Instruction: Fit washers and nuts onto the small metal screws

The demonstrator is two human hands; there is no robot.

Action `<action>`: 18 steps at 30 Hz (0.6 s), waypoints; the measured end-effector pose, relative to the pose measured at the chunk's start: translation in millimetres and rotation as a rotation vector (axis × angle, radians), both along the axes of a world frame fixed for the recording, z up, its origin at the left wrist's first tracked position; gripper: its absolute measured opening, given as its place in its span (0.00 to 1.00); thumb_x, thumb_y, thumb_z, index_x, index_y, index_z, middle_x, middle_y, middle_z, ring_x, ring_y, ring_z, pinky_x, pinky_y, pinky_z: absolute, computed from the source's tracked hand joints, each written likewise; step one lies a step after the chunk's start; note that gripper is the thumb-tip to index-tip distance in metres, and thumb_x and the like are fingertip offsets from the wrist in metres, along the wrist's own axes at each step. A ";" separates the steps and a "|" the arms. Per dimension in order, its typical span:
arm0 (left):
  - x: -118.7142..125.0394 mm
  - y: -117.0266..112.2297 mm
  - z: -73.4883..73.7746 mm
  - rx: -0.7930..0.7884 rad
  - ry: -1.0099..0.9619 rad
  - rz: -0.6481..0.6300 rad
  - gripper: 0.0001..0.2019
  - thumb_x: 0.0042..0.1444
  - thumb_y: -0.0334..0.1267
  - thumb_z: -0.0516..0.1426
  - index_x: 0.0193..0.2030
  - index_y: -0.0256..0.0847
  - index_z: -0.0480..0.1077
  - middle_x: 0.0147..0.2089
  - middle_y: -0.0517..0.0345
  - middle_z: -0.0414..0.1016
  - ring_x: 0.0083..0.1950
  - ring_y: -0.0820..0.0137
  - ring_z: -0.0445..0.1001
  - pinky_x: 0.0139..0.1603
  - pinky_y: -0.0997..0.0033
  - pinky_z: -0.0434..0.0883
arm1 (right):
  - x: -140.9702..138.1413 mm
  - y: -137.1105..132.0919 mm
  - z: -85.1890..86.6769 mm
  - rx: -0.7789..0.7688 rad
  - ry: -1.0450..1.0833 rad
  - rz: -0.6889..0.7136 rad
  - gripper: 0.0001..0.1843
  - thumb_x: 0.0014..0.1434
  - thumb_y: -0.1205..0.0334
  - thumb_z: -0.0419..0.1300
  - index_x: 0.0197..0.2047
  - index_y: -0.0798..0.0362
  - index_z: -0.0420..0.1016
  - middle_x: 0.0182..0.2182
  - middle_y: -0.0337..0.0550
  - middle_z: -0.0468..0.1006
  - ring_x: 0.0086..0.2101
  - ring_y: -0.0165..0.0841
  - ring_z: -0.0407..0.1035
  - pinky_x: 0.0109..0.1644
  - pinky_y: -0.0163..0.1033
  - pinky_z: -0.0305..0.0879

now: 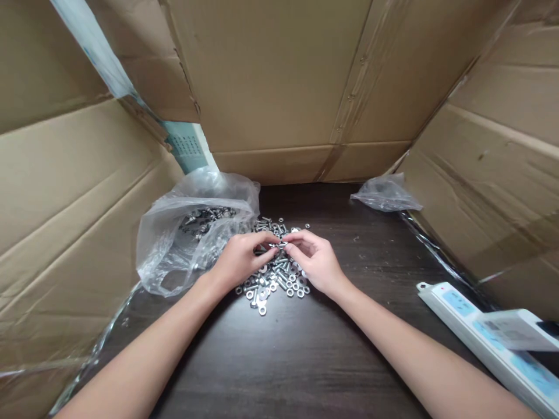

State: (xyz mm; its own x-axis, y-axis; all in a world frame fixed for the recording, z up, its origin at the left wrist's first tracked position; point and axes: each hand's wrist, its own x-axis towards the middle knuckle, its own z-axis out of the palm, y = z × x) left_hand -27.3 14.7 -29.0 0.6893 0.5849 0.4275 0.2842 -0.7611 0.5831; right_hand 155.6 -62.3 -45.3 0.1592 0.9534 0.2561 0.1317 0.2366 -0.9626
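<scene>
Over a pile of loose bolts, nuts and washers [283, 273], my left hand [241, 256] and my right hand [318, 262] meet fingertip to fingertip. Between them is a small silver bolt [280, 246], pinched from the left by thumb and forefinger. The right thumb and fingers close on its other end. Whether a nut or washer sits on that end is too small to tell. Beside my left hand lies an open clear plastic bag [161, 218] with more metal fasteners inside.
Cardboard walls [279, 87] enclose the dark wooden table [279, 361] at the back and both sides. A crumpled plastic bag [386, 193] lies at the back right. A white power strip [463, 326] with a plugged-in adapter [519, 330] runs along the right.
</scene>
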 end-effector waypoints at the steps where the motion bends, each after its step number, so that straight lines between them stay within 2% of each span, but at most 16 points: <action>1: -0.1 -0.1 0.2 0.002 0.005 -0.009 0.06 0.62 0.36 0.60 0.45 0.41 0.76 0.41 0.59 0.81 0.37 0.72 0.79 0.42 0.72 0.75 | 0.2 -0.1 0.3 0.015 -0.019 -0.016 0.08 0.59 0.60 0.64 0.41 0.52 0.78 0.39 0.46 0.79 0.40 0.35 0.76 0.47 0.43 0.75; 5: 0.3 -1.5 1.7 0.008 0.031 -0.033 0.06 0.63 0.38 0.59 0.45 0.41 0.75 0.41 0.58 0.80 0.37 0.71 0.78 0.41 0.71 0.74 | 2.0 0.8 -0.6 0.053 -0.055 -0.027 0.09 0.58 0.61 0.64 0.42 0.52 0.79 0.42 0.46 0.78 0.40 0.35 0.75 0.46 0.42 0.75; 9: -0.3 -2.1 2.9 0.026 0.040 -0.042 0.05 0.65 0.37 0.58 0.45 0.41 0.74 0.42 0.58 0.79 0.38 0.71 0.77 0.42 0.71 0.73 | 3.5 1.9 -2.7 0.054 -0.033 0.013 0.08 0.58 0.61 0.64 0.41 0.51 0.81 0.40 0.45 0.78 0.40 0.34 0.75 0.46 0.41 0.76; 18: 1.2 -2.3 2.9 0.017 0.041 -0.031 0.06 0.65 0.36 0.57 0.46 0.39 0.73 0.41 0.57 0.79 0.37 0.71 0.76 0.40 0.71 0.71 | 5.5 3.9 -2.5 -0.056 0.126 0.055 0.11 0.52 0.58 0.70 0.39 0.52 0.81 0.38 0.44 0.83 0.40 0.36 0.78 0.51 0.46 0.76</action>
State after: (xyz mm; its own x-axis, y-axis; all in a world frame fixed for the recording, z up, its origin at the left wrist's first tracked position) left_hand -26.1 12.3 -26.0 0.7239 0.5560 0.4084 0.2841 -0.7797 0.5579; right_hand 161.1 -58.4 -47.8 0.1343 0.9739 0.1832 -0.0028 0.1852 -0.9827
